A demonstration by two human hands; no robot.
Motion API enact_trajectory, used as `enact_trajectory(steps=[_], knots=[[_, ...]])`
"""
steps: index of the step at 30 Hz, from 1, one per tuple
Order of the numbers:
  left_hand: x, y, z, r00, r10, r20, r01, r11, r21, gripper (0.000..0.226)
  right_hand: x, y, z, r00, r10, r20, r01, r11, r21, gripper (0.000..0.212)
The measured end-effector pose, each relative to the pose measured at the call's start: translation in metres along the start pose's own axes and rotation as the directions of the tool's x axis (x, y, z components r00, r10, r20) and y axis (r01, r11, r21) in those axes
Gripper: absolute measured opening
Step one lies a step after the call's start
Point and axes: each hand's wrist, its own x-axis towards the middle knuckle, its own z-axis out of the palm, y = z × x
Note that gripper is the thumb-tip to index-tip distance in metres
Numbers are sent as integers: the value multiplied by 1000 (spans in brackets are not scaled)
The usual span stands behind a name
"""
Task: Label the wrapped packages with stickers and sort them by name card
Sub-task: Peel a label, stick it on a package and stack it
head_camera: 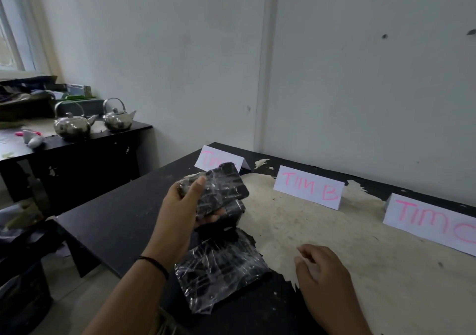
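Observation:
My left hand (181, 206) is shut on a black package (221, 187) wrapped in clear film, held above the table in front of the leftmost name card (210, 159). Another wrapped package (233, 213) lies just under it, and a larger one (219, 270) rests near the table's front edge. My right hand (319, 270) hovers low over the worn table top with curled fingers and holds nothing. Two more white cards with pink writing stand along the wall, the middle card (309, 187) and the right card (432, 221). No stickers are visible.
The black table (116, 221) has a worn pale patch (334, 231) across its middle. A second dark table (77, 149) at the left carries two steel teapots (72, 126) and clutter. A white wall stands close behind the cards.

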Motion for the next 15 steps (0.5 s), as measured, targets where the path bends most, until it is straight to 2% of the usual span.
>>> enact_trajectory(steps=[4,7,9,15], knots=[[-19,-11,32,990,-72,122,63,995,74,32,-4,-4,-32,993,115,19,-116,990,81,23],[-33,-32,65,977,-115,178,95,988,118,39,-16,4,-66,981,187,-39,-182,977,111,25],[-43,-47,90,966,-128,226,89,980,177,35,-27,13,-88,966,244,-81,-232,964,134,31],[-84,-76,171,872,-208,444,97,961,260,32,-71,44,-149,893,395,-214,-361,914,184,52]])
